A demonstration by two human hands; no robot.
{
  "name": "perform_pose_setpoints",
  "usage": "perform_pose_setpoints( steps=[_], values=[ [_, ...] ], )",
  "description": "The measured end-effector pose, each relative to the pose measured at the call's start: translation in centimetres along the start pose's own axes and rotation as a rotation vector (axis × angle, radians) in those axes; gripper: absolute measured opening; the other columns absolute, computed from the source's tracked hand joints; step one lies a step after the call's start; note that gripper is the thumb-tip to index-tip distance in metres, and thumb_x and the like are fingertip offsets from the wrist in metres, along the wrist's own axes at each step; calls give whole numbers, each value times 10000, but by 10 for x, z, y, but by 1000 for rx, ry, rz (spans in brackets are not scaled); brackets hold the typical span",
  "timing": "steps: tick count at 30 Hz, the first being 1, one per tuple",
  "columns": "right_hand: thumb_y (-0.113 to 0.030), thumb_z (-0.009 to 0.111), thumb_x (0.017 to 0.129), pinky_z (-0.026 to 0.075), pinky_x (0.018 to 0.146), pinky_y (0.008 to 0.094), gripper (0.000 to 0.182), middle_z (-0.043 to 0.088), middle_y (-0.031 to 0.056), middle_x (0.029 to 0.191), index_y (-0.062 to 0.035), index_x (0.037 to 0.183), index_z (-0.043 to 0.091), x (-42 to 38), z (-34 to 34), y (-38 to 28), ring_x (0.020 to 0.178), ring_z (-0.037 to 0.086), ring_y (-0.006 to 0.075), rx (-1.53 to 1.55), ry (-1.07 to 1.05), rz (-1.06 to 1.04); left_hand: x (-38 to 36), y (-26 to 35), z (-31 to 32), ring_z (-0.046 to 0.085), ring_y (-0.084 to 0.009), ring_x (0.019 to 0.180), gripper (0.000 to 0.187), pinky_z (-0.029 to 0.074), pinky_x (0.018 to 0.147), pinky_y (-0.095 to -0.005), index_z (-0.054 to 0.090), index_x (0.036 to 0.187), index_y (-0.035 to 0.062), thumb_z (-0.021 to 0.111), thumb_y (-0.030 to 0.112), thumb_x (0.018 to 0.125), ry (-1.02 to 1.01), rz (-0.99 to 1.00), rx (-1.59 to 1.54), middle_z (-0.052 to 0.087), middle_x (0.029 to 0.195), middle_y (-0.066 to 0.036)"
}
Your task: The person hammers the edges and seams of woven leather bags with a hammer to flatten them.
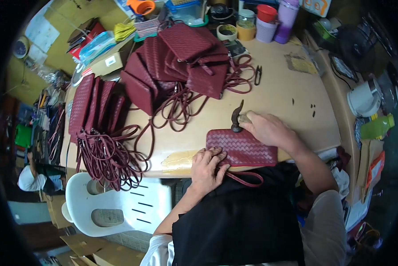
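Observation:
A flat maroon woven pouch (247,147) lies at the table's near edge, in front of my body. My right hand (265,128) is closed around a hammer (237,120), whose dark head stands at the pouch's upper edge. Part of the handle is hidden under my fingers. At the pouch's lower left corner rests my left hand (206,169), its fingers apart and laid over the corner, the thumb along the lower edge. A maroon wrist strap (247,181) loops out below the pouch, over my black apron (239,217).
Maroon pouches (176,57) with tangled straps are heaped at the back, and more pouches (94,106) stand at the left. Thread snips (258,75) lie on the table (287,102). A white chair (119,204) is at my left; a person (32,179) sits farther off.

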State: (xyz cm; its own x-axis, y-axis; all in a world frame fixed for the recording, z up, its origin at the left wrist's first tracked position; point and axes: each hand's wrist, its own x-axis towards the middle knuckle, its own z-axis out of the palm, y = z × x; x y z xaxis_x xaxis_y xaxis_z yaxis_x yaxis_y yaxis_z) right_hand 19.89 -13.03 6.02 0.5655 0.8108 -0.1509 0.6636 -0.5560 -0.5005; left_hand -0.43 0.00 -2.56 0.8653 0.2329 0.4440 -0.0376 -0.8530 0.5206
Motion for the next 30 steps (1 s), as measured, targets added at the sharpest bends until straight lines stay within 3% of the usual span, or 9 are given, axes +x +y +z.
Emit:
perform_pose_setpoints(
  steps=[4,5,8,12,13,17,22,25,30],
  values=[
    [-325,539,955,474,756,519,321,645,259,871,-6,987,553,28,23,-29,864,624,429,210,114,-74,-1,0,0,556,-291,1013,361,421,915,-406,682,1045,90,773,203,714,-12,-13,3,631,1109,-72],
    [-333,533,954,489,726,520,303,650,231,886,-34,987,563,45,57,-6,823,649,399,-57,74,-319,0,0,-1,555,-288,1014,367,426,903,-394,682,1046,88,778,213,715,-12,-5,12,633,1103,-74],
    [-318,520,952,486,693,530,258,611,206,891,-77,1024,578,40,33,-35,795,640,389,-170,23,-183,3,-3,-13,554,-308,1024,408,449,891,-407,648,1097,54,773,183,730,-48,-18,-131,597,1138,-130],
    [-323,571,910,483,813,466,381,588,196,1045,-166,1257,559,64,41,16,978,602,360,-378,350,-501,22,-10,-14,564,-373,1020,517,496,856,-429,523,1226,-1,747,137,781,96,-222,-198,499,1173,-228],
    [-267,592,894,452,846,450,413,566,166,1058,-215,1302,551,64,38,22,987,560,345,-367,220,-460,28,-17,-10,575,-381,997,499,500,837,-427,526,1207,5,747,158,787,78,-216,-157,500,1168,-231],
    [-304,589,899,425,860,444,356,560,155,1012,-162,1225,591,56,38,18,957,548,340,-443,499,-576,58,-11,-8,603,-398,917,403,503,784,-436,552,1095,2,741,206,804,-122,-385,76,538,1096,-228],
    [-259,612,889,428,835,437,227,581,121,955,-65,1008,608,17,68,-16,947,562,317,8,296,-428,53,-35,-4,645,-314,821,263,511,707,-404,592,996,3,712,171,834,-55,-270,-37,613,868,-141],
    [-235,649,861,434,834,442,222,584,113,969,-65,998,606,11,84,-14,927,570,325,142,177,-344,36,-42,-5,623,-180,769,155,500,734,-311,591,987,-20,645,89,890,31,-474,-545,645,877,-131],
    [-200,675,831,423,861,446,268,555,127,1006,-59,1048,605,16,90,-19,985,544,325,46,338,-424,36,-23,-19,631,-286,824,276,514,757,-360,542,1096,-45,649,88,879,22,-461,-460,618,930,-196]
  ],
)
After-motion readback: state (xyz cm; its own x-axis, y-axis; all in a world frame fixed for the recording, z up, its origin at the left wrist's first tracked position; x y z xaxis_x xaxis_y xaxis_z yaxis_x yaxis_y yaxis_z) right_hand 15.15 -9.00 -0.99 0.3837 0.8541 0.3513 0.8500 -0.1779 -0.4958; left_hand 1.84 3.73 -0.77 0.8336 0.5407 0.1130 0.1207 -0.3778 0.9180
